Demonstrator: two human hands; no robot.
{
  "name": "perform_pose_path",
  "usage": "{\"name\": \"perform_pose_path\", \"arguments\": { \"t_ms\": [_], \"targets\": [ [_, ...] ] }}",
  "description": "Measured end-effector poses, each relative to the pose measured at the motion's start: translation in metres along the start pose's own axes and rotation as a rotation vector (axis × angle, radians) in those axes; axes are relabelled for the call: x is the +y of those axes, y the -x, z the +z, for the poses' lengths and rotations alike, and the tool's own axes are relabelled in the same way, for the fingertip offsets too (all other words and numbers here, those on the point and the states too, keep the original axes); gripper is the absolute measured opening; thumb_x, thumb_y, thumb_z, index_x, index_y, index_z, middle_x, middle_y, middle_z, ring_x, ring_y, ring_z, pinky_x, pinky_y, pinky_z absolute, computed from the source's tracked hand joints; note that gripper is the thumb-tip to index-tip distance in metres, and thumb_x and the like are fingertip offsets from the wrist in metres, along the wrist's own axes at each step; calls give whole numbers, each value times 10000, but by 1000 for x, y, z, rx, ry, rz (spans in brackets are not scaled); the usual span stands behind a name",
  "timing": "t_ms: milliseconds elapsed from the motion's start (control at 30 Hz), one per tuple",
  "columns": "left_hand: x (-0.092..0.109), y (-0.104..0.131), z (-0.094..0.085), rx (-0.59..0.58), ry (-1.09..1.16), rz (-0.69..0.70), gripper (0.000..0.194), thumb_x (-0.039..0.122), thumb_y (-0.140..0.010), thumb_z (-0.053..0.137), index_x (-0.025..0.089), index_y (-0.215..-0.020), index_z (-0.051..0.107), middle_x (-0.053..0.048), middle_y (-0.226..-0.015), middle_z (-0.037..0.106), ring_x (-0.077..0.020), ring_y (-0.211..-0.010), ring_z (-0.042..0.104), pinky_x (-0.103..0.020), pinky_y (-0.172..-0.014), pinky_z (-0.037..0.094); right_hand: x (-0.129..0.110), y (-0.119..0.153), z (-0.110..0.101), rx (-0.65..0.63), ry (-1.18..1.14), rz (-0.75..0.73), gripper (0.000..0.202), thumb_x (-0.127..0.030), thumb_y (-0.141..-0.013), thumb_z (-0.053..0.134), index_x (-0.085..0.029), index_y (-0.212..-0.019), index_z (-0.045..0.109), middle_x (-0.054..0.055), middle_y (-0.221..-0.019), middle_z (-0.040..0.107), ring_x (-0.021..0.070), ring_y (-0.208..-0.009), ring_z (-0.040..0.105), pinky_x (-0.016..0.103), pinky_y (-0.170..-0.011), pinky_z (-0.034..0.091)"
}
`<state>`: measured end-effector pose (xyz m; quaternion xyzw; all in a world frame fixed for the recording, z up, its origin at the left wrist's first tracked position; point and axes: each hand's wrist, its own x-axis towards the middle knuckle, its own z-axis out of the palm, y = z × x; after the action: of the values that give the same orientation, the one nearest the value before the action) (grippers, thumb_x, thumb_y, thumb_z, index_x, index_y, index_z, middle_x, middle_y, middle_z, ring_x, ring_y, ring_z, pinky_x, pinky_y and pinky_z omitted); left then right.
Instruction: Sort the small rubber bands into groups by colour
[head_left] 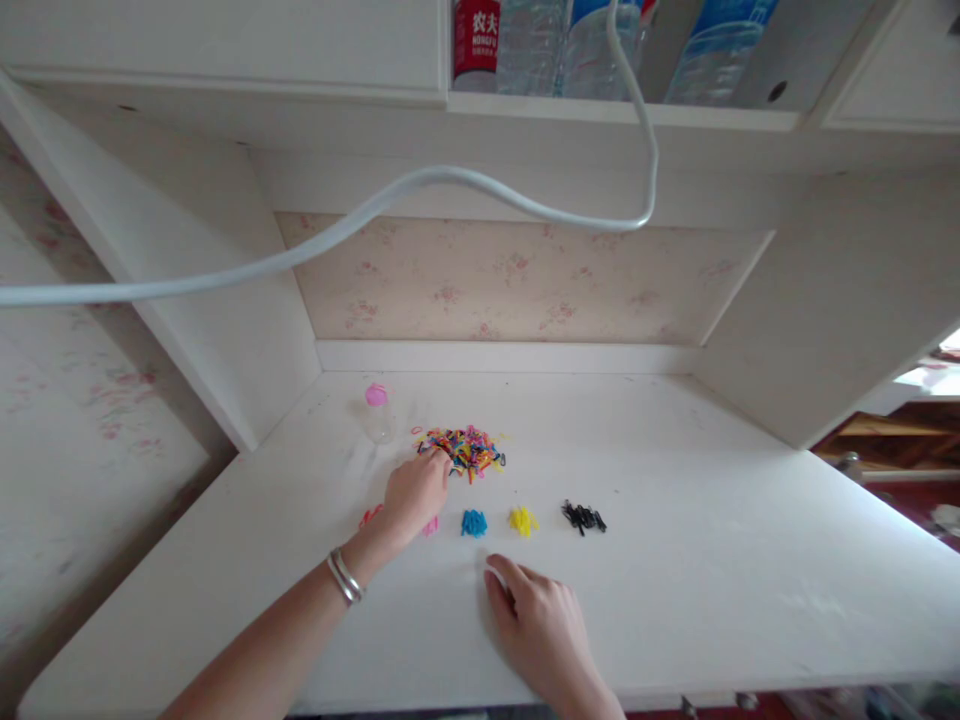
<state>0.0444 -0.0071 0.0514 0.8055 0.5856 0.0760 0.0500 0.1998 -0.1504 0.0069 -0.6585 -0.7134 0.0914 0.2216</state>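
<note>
My left hand reaches to the front left edge of a mixed pile of small colourful bands, fingers pressed together at the pile; what they pinch is too small to name. Below the pile lie small single-colour heaps: red, pink, blue, yellow and black. The left forearm and hand partly cover the red and pink ones. My right hand rests on the table below the yellow heap, its fingers curled and thumb near the index finger; anything inside is hidden.
A clear container with a pink top stands left of the pile on the white table. A white cable crosses the upper view. Bottles sit on the shelf above. Side panels and a back wall enclose the table.
</note>
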Motion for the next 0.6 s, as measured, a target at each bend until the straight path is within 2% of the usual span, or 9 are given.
{"name": "perform_pose_path", "arguments": {
  "t_ms": [67, 167, 300, 400, 600],
  "targets": [
    [4, 1, -3, -4, 22, 43, 299, 312, -943, 319, 213, -994, 597, -63, -1010, 660, -178, -921, 621, -272, -756, 436, -1, 0, -1, -2, 5, 0, 298, -306, -915, 342, -294, -992, 630, -21, -727, 697, 117, -604, 638, 202, -513, 299],
    [17, 5, -5, -11, 107, 183, 286, 327, -940, 342, 250, -980, 615, -14, -1034, 662, -146, -953, 605, -239, -778, 427, -1, 0, -2, -6, 1, -4, 296, -298, -917, 341, -295, -996, 627, -21, -728, 695, 121, -613, 637, 198, -517, 298],
    [38, 8, 0, -22, 233, 391, 325, 321, -940, 337, 226, -935, 647, -18, -975, 681, -148, -908, 611, -244, -780, 432, -1, 0, -3, -14, -12, -6, 293, -287, -921, 344, -290, -1006, 624, -14, -752, 699, 126, -637, 637, 189, -534, 301],
    [52, 5, 7, -69, 219, 511, 324, 308, -932, 353, 225, -927, 665, -18, -964, 684, -148, -893, 612, -249, -797, 438, -1, 0, -3, -33, -23, -7, 295, -290, -924, 343, -277, -1009, 625, -3, -753, 698, 127, -648, 636, 190, -541, 298],
    [64, -6, 13, -126, 167, 591, 271, 323, -891, 431, 266, -891, 696, -13, -935, 682, -171, -875, 619, -268, -759, 454, 0, 0, -1, -37, -15, -6, 281, -282, -921, 351, -286, -994, 622, -17, -729, 685, 130, -623, 621, 209, -533, 267]
  ]
}}
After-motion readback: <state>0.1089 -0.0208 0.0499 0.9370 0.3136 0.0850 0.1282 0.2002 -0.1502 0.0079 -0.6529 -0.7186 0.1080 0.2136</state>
